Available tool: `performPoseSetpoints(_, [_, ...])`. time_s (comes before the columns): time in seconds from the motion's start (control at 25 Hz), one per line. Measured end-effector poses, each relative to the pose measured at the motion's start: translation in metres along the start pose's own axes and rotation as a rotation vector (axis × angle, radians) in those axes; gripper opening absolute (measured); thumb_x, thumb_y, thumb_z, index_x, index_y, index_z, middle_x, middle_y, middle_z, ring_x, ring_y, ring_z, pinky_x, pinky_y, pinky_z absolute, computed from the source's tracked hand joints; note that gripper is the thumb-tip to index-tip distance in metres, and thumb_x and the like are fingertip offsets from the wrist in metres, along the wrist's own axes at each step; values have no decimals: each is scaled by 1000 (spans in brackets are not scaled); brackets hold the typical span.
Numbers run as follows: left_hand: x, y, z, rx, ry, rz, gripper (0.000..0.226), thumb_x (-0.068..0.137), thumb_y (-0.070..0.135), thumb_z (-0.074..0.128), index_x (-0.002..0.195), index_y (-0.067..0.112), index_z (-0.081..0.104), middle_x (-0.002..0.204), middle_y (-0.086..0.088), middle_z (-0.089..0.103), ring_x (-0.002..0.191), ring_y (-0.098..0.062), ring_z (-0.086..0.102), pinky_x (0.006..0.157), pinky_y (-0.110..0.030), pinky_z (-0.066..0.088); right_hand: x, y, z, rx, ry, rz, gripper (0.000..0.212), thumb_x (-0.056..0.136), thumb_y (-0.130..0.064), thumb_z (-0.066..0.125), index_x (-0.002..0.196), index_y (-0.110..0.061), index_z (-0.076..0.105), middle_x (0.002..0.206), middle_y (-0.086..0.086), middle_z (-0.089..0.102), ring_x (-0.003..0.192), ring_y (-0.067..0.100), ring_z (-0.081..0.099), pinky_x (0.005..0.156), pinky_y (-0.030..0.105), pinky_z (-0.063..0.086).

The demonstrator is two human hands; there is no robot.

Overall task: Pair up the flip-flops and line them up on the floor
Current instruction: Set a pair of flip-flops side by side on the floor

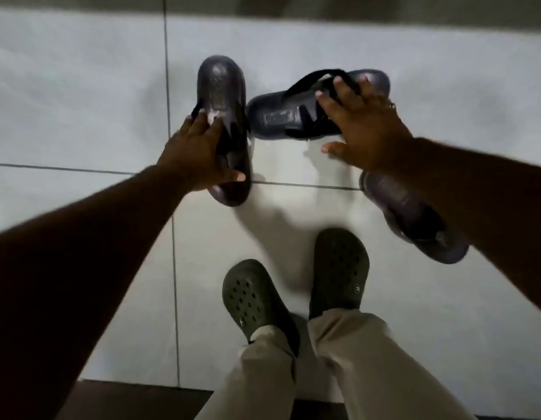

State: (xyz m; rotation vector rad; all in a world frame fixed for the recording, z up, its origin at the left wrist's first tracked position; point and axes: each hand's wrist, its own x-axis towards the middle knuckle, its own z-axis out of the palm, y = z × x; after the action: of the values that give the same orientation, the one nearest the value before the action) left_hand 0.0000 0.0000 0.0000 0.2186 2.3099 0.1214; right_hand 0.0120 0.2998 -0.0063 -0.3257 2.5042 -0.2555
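Three dark flip-flops with black straps lie on the pale tiled floor (81, 101). My left hand (199, 153) grips the left flip-flop (222, 86), which points away from me, thumb on its near end and fingers over the strap. The middle flip-flop (281, 116) lies sideways, and my right hand (363, 125) holds its strap and far end, fingers spread. The third flip-flop (408, 219) rests slanted at the right, partly hidden under my right forearm.
My two feet in dark green clogs (338, 268) and beige trousers stand just below the flip-flops. A darker strip (126, 401) borders the tiles at the near edge, and a grey band runs along the far edge.
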Motion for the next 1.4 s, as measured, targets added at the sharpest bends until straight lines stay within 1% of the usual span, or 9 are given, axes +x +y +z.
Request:
performPoseSetpoints(0.24, [51,-5,33,192,91,112,109,72,62,63,152,17,6,162,-19,2,148,-41,5,119,-53,11,60,31,23,-231,-29,-87,69,90,-47,51,148,-25,21,162,10,2,144,46,-9,106,74,16])
performPoseSetpoints(0.44, [53,8,36,187,98,87,109,72,64,61,152,17,4,162,-19,3,148,-41,5,118,-54,12,69,85,0,-157,26,250,68,92,-53,42,149,-26,15,162,10,4,144,48,-6,112,67,15])
performPoseSetpoints(0.68, [53,47,36,194,-17,183,108,72,65,60,152,20,3,162,-17,0,149,-39,3,118,-53,14,0,111,-2,-61,167,316,81,89,-58,37,150,-15,5,159,23,2,144,49,4,110,66,20])
performPoseSetpoints(0.76, [49,54,40,221,-52,215,110,71,64,62,152,20,2,162,-17,-1,149,-39,3,119,-53,15,-58,103,16,-84,68,239,86,85,-61,40,151,-18,7,159,23,2,144,49,6,108,67,23])
performPoseSetpoints(0.88, [40,57,47,232,-81,212,113,70,59,68,153,20,1,162,-17,-1,149,-39,3,118,-52,15,-152,92,69,-205,-270,99,107,69,-66,63,150,-30,5,161,14,-2,144,48,1,108,73,12])
performPoseSetpoints(1.0, [34,56,56,240,-50,218,112,71,53,70,153,21,1,162,-17,-1,149,-39,2,118,-53,15,-199,82,116,-284,-459,74,124,52,-56,82,150,-29,12,161,12,11,143,48,12,105,74,18])
performPoseSetpoints(1.08, [34,52,60,244,-25,237,109,73,52,69,153,21,1,162,-16,-2,149,-38,2,118,-52,14,-187,78,125,-203,-397,149,119,63,-39,83,149,-29,2,162,10,8,145,45,12,107,71,23])
performPoseSetpoints(1.16, [34,46,62,238,-11,248,107,74,52,68,153,23,2,163,-14,-2,149,-37,1,119,-51,13,-157,67,122,-100,-327,184,100,84,-29,66,149,-30,-9,162,5,-7,146,41,0,111,66,22])
performPoseSetpoints(1.4, [35,23,47,192,-15,210,108,71,54,70,153,26,4,164,-9,-3,150,-31,1,120,-47,12,-16,-23,79,118,-247,149,94,88,-34,62,151,-17,-6,160,14,-15,145,45,-8,115,62,16])
